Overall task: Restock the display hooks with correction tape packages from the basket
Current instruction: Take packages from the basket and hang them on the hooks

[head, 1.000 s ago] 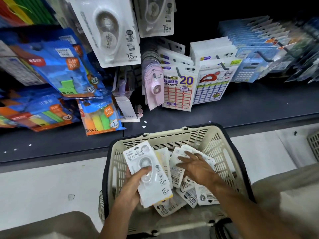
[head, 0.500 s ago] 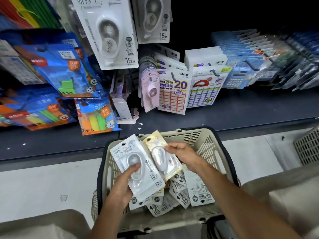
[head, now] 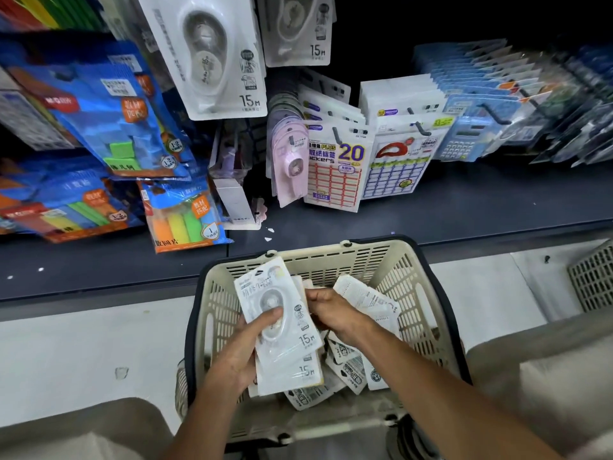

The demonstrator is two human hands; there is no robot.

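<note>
A beige plastic basket (head: 411, 280) with a dark rim sits low in the middle, holding several loose correction tape packages (head: 365, 300). My left hand (head: 245, 346) grips a stack of white correction tape packages (head: 285, 330) over the basket, thumb on the front blister. My right hand (head: 331, 310) pinches the right edge of that stack, tucking a package behind the front one. Above on the display hooks hang large white correction tape packages (head: 215, 58) marked 15m, with a second row of them (head: 298, 28) to the right.
Blue packs of coloured blocks (head: 109, 117) hang at the left. Pink tape packs (head: 288, 167), label sticker packs (head: 335, 174) and blue calculators (head: 464, 141) hang along the dark shelf (head: 464, 207). Another slotted basket (head: 593, 277) shows at the right edge.
My right hand lifted a yellowish package out of the basket and brought it against the stack in my left hand. The stack now hides most of that package.
</note>
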